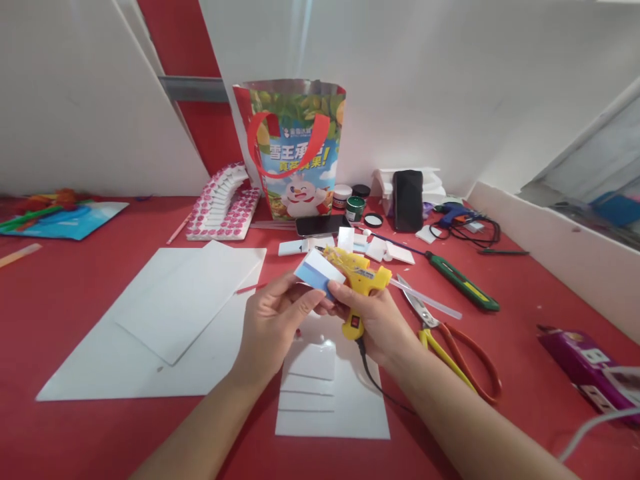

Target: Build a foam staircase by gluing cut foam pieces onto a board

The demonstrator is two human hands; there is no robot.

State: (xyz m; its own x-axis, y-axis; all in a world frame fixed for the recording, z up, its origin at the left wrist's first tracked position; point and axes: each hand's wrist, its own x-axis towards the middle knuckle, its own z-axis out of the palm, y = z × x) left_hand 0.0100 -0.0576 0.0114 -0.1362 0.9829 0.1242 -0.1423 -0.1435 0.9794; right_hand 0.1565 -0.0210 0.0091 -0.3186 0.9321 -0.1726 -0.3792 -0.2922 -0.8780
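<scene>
Near the middle of the view, a small blue and white piece (320, 272) is pinched between the thumb and fingers of my left hand (274, 321). My right hand (373, 320) is wrapped round a yellow glue gun (367, 283), and its thumb also touches the piece's right edge. A clear glue stick (427, 299) sticks out of the gun's back, and a black cord hangs from its handle. The gun's tip is partly hidden behind the piece. Below my hands, overlapping white strips (307, 373) lie on a white board (360, 400).
Large white sheets (100, 360) lie on the red table (30, 427) at left. Scissors (450, 340), a green cutter (465, 283) and a purple packet (585, 367) are at right. Behind stand a printed bag (300, 150), paint jars (355, 208), a phone (409, 200) and a pink-dotted stepped model (223, 207).
</scene>
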